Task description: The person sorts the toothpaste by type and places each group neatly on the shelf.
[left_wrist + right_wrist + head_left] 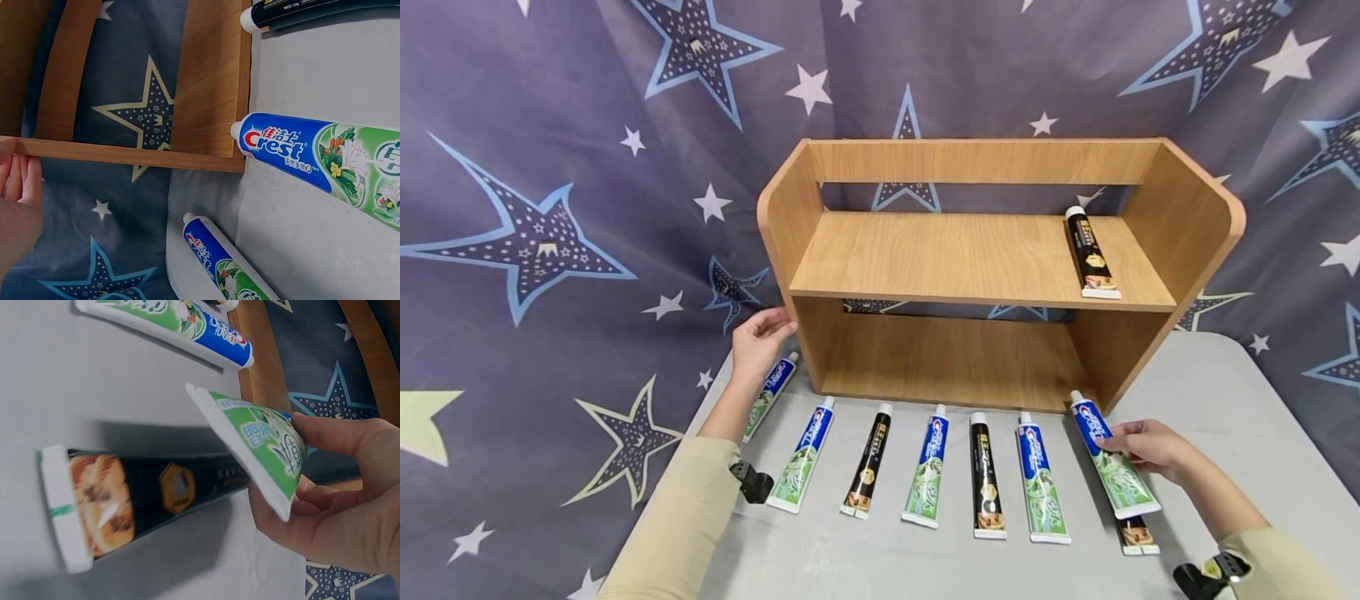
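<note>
My right hand (pixel 1150 446) pinches a green-and-blue Crest toothpaste tube (pixel 1112 462) between thumb and fingers. In the right wrist view this tube tilts above a black toothpaste tube (pixel 169 487), which lies on the table and is partly hidden beneath it. My left hand (pixel 760 346) touches the outer left side of the wooden shelf (pixel 925 258) with its fingertips at the front edge of the panel. Just below that hand lies another Crest tube (pixel 771 396), partly covered by the wrist. One black toothpaste tube (pixel 1088 254) lies on the upper board, toward its right end.
Along the shelf's front lies a row of tubes on the grey table (pixel 820 558): a Crest tube (pixel 802 457), a black tube (pixel 868 462), a Crest tube (pixel 927 468), a black tube (pixel 987 479) and a Crest tube (pixel 1041 479). A star-patterned curtain (pixel 587 125) hangs behind.
</note>
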A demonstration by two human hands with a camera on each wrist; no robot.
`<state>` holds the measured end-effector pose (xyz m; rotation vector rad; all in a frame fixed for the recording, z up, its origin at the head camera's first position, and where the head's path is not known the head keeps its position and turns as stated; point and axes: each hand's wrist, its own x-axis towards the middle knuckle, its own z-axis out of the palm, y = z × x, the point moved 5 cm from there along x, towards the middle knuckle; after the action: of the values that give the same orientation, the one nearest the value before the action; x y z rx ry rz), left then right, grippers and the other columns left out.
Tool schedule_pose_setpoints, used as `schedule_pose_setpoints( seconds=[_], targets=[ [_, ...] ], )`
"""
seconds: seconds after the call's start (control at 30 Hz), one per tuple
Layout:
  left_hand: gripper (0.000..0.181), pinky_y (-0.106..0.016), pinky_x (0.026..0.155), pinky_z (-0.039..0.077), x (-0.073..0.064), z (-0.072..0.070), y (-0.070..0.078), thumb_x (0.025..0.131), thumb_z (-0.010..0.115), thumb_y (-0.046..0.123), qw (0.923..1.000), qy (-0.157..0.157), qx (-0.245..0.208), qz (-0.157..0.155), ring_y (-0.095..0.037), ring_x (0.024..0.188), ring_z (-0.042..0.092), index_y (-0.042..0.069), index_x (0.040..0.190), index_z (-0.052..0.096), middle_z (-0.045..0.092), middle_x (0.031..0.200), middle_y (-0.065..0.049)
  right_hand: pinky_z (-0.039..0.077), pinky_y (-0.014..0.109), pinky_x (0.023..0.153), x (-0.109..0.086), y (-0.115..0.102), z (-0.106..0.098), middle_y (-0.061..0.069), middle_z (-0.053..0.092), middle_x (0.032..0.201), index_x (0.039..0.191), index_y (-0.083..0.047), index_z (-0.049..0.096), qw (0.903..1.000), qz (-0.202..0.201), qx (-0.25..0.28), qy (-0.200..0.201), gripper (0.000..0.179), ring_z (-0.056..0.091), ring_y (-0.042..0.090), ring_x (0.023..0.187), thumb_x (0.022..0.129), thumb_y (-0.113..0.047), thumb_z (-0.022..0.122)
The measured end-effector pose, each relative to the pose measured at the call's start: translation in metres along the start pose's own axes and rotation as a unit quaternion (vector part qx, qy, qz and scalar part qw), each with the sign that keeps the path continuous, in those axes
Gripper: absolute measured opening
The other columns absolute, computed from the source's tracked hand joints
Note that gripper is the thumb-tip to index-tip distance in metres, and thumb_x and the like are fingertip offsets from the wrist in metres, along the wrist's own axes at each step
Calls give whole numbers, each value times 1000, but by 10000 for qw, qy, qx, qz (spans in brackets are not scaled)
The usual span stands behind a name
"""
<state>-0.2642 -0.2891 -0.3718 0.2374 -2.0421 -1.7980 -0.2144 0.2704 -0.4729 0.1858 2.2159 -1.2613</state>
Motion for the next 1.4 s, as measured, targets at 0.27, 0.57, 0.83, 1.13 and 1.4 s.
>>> schedule_pose_setpoints(
  seconds=[0.27, 0.57, 0.83, 1.13, 1.4],
  targets=[
    [32, -6, 73, 53, -3, 0, -4, 81, 67, -7, 10000, 37, -54, 44, 10, 72, 63, -14, 111, 61, 63, 74, 25, 44, 27, 64, 9, -16, 4, -5, 43, 67, 95, -3, 55, 10000, -15, 51, 15, 20, 46, 11, 70, 89, -19, 64],
    [31, -7, 72, 54, -4, 1, -2, 81, 68, -7, 10000, 31, -48, 6, 10, 72, 63, -13, 110, 62, 65, 76, 23, 47, 26, 67, 25, -26, 8, -2, 49, 78, 108, 8, 56, 9995, -6, 324, -2, 33, 47, 13, 76, 91, -19, 61],
    [31, -6, 73, 53, -2, 0, 2, 82, 68, -6, 10000, -8, -27, 81, 12, 73, 63, -14, 111, 62, 65, 77, 22, 48, 26, 66, 43, -45, 10, 0, 51, 78, 112, 13, 55, 9991, -79, 408, 132, 38, 50, 13, 73, 91, -17, 60],
    [30, -7, 73, 54, -1, 1, 1, 81, 69, -4, 9999, 45, 165, -20, 11, 74, 63, -9, 111, 65, 70, 90, 6, 51, 26, 73, 59, -58, 11, 18, 42, 108, 133, 23, 28, 9982, 143, 547, 218, 65, 50, 17, 87, 92, -18, 58],
    [30, -7, 73, 54, -1, -1, 2, 81, 70, -4, 9999, 37, 128, -40, 11, 73, 63, -9, 111, 64, 66, 83, 15, 55, 24, 76, 73, -68, 16, 14, 46, 109, 137, 23, 19, 9914, 250, 1280, 59, 64, 55, 14, 86, 95, -14, 52]
  ],
)
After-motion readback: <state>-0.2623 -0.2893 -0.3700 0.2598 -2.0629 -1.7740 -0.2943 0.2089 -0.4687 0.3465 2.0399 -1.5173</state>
